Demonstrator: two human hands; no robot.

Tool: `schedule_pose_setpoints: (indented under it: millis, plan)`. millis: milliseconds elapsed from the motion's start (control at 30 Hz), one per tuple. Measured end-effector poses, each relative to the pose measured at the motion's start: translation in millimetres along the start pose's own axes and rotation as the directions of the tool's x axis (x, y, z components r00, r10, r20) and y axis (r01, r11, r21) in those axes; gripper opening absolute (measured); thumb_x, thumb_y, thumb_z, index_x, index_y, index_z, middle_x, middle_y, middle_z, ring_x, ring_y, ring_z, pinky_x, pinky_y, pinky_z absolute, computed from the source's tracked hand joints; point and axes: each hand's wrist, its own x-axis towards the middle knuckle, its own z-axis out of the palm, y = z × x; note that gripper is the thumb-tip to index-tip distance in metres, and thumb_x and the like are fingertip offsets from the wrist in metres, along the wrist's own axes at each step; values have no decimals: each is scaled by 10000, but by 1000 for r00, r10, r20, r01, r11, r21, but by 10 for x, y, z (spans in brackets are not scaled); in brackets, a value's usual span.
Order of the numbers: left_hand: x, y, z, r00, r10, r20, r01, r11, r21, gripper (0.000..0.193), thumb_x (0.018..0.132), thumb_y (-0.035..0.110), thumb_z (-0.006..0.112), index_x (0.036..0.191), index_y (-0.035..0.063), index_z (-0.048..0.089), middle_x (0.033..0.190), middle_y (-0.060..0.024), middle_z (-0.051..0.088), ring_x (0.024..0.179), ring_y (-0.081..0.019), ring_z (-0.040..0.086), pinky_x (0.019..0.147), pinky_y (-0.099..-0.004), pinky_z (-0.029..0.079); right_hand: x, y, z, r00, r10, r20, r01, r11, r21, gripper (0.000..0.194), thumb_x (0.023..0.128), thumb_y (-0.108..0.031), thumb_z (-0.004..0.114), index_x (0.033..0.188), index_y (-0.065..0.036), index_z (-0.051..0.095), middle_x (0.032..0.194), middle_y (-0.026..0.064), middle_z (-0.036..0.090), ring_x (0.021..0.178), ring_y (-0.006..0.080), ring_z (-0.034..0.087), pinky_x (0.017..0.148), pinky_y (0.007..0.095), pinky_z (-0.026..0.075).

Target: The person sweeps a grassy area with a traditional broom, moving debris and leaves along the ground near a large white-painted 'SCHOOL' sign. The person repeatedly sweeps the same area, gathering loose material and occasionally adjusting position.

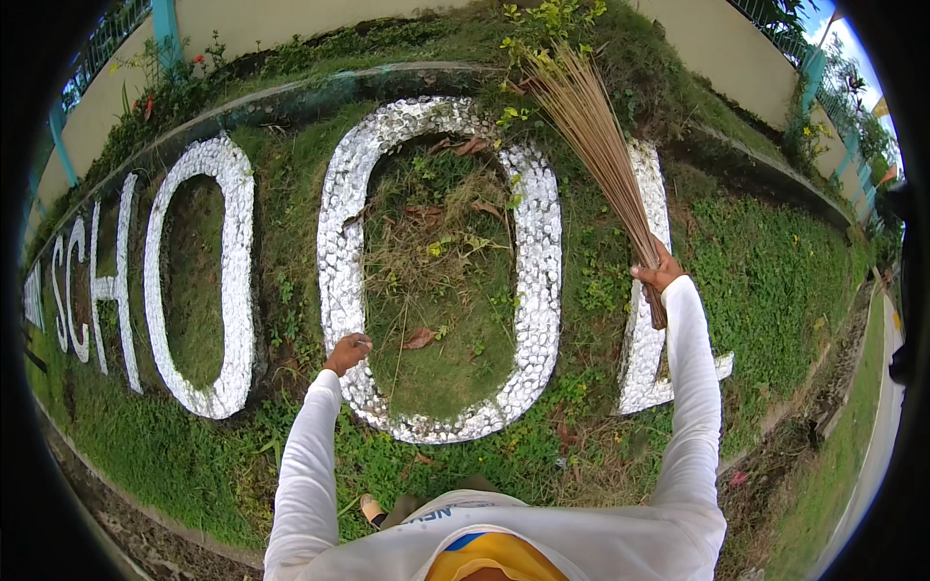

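My right hand (660, 267) grips a stick broom (592, 138) near the bound end of its handle. The broom's thin brown sticks fan out up the slope, their tips by a yellow-green leafy shrub (556, 29). My left hand (349, 354) hangs in front of the left side of a large O-shaped letter (538, 290) of white-painted stones. Its fingers look curled, and I cannot see anything held in them. Within the O lie grass, a heap of dry cut weeds (443, 247) and a brown dry leaf (419, 338). An L-shaped letter (639, 378) stands partly behind my right forearm.
More white stone letters (243, 276) run to the left across the grassy slope. A low concrete ledge (290, 91) curves along the top, below a cream wall (290, 22) with teal posts. A ditch (781, 443) and a paved road (864, 494) lie at the right.
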Motion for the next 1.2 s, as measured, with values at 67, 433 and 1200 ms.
schedule_pose_setpoints:
  millis: [67, 433, 1200]
  plan:
    - [15, 80, 94, 999, 23, -41, -24, 1000, -19, 364, 827, 259, 622, 1099, 20, 587, 876, -75, 618, 771, -165, 557, 683, -314, 460, 376, -62, 208, 990, 9, -141, -5, 1000, 26, 932, 703, -73, 759, 1438, -138, 190, 1294, 111, 488, 1031, 240, 565, 684, 357, 538]
    - [22, 236, 414, 994, 107, 29, -107, 994, 0, 384, 850, 283, 602, 1131, 23, 565, 998, -72, 612, 918, -168, 555, 781, -310, 452, 126, -212, 801, 898, 16, 439, 36, 993, -110, 968, 679, -73, 756, 1447, -160, 173, 1413, 96, 360, 1219, 238, 428, 989, 355, 363]
    - [-30, -129, 358, 1000, -20, -19, 19, 997, -72, 344, 864, 257, 586, 1110, 17, 581, 1003, -90, 625, 918, -173, 561, 811, -323, 440, 236, -583, 866, 777, -125, 617, 386, 869, -309, 1004, 653, -234, 796, 1447, -196, 181, 1422, 110, 324, 1169, 248, 461, 798, 345, 502]
